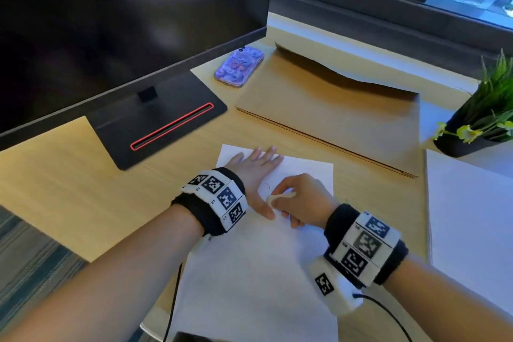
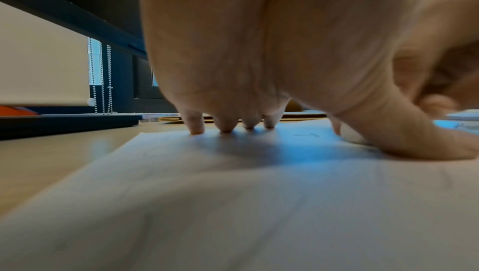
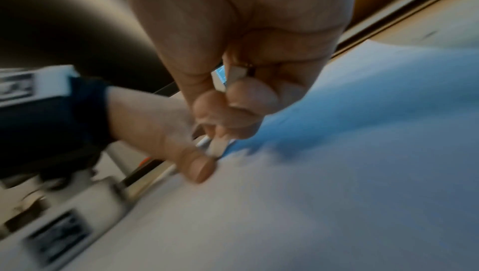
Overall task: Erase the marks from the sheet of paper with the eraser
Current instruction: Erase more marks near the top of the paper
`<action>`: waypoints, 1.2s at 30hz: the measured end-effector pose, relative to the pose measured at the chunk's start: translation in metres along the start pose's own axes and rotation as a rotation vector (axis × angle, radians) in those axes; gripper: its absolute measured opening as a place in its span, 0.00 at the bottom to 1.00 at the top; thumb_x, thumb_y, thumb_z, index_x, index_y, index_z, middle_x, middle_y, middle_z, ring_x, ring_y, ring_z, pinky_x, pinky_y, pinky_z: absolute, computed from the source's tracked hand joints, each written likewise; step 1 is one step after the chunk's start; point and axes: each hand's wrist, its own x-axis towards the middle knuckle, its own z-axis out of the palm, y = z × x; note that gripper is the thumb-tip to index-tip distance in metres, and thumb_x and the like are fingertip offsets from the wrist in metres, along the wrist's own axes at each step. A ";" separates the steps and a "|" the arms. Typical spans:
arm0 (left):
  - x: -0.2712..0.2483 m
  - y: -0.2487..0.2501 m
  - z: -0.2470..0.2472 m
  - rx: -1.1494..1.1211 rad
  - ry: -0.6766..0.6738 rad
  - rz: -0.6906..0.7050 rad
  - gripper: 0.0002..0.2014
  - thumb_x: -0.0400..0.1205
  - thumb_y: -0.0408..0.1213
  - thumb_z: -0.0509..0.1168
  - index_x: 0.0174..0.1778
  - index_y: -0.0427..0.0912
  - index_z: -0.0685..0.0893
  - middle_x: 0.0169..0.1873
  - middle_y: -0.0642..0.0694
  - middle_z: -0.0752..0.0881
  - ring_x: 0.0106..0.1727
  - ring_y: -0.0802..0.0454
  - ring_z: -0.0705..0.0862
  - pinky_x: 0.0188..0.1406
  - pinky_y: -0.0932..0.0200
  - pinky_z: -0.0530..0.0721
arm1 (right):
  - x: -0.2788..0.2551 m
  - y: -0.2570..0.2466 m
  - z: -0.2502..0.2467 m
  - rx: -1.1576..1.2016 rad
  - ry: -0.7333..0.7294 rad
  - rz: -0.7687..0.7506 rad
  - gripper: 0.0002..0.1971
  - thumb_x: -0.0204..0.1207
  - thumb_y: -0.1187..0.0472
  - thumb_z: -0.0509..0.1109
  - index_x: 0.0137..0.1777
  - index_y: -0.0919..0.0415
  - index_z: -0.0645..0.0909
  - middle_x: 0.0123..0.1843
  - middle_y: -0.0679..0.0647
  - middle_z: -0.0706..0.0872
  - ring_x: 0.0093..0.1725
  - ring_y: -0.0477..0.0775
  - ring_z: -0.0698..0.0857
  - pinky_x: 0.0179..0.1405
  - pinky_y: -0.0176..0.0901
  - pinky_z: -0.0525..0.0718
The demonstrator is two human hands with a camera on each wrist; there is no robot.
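Note:
A white sheet of paper (image 1: 249, 272) lies on the wooden desk in front of me. My left hand (image 1: 255, 172) presses flat on its far part, fingers straight and spread, thumb stretched toward me. My right hand (image 1: 297, 200) pinches a small white eraser (image 1: 274, 198) and holds its tip down on the paper (image 3: 337, 173) just right of the left thumb. A faint pencil mark (image 1: 267, 185) shows beside the eraser. In the left wrist view the fingertips (image 2: 197, 130) touch the sheet (image 2: 233, 193) and a faint mark (image 2: 307, 135) lies ahead. The right wrist view shows the eraser (image 3: 217, 148) between curled fingers.
A monitor base (image 1: 161, 125) stands at the left behind the paper. A purple phone (image 1: 238, 66) and a flat cardboard envelope (image 1: 333, 111) lie further back. A potted plant (image 1: 483, 116) sits at the right, above another white sheet (image 1: 469, 216). Cables run off the near edge.

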 end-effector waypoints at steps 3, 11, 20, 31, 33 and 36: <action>0.002 -0.002 0.002 -0.005 0.008 0.004 0.62 0.68 0.63 0.72 0.82 0.48 0.33 0.81 0.50 0.32 0.82 0.48 0.34 0.80 0.42 0.41 | 0.010 -0.002 -0.007 -0.007 0.049 -0.001 0.03 0.75 0.63 0.71 0.47 0.60 0.84 0.28 0.55 0.83 0.18 0.47 0.77 0.23 0.37 0.79; 0.003 -0.003 0.003 -0.015 0.003 0.007 0.61 0.68 0.63 0.72 0.81 0.50 0.32 0.81 0.51 0.30 0.82 0.48 0.33 0.79 0.42 0.40 | 0.011 -0.005 -0.004 -0.069 0.111 -0.007 0.03 0.76 0.62 0.70 0.48 0.57 0.82 0.33 0.56 0.83 0.14 0.43 0.75 0.17 0.33 0.74; 0.004 -0.002 0.002 -0.007 -0.018 -0.011 0.61 0.69 0.62 0.72 0.81 0.50 0.31 0.80 0.51 0.29 0.82 0.48 0.32 0.79 0.42 0.39 | 0.019 -0.008 -0.015 -0.074 0.225 -0.034 0.09 0.76 0.61 0.70 0.55 0.58 0.84 0.38 0.56 0.84 0.19 0.47 0.76 0.20 0.35 0.76; 0.001 0.002 0.001 -0.020 0.002 -0.016 0.61 0.69 0.59 0.73 0.82 0.50 0.32 0.81 0.50 0.31 0.82 0.47 0.34 0.79 0.41 0.40 | 0.025 -0.009 -0.011 -0.111 0.222 -0.063 0.10 0.77 0.60 0.70 0.57 0.57 0.85 0.43 0.57 0.85 0.30 0.50 0.80 0.30 0.40 0.82; 0.000 0.002 0.000 -0.003 -0.001 -0.017 0.61 0.69 0.60 0.73 0.82 0.49 0.32 0.81 0.49 0.31 0.82 0.46 0.34 0.80 0.40 0.41 | 0.020 -0.006 -0.003 -0.137 0.178 -0.056 0.08 0.76 0.58 0.70 0.54 0.55 0.85 0.42 0.56 0.85 0.31 0.48 0.82 0.30 0.39 0.82; 0.000 0.003 -0.001 0.013 -0.020 -0.031 0.61 0.70 0.60 0.73 0.82 0.47 0.32 0.81 0.48 0.30 0.82 0.44 0.34 0.80 0.39 0.42 | 0.010 -0.001 -0.007 -0.112 0.026 -0.012 0.04 0.75 0.59 0.72 0.46 0.58 0.84 0.30 0.53 0.83 0.18 0.44 0.75 0.19 0.33 0.74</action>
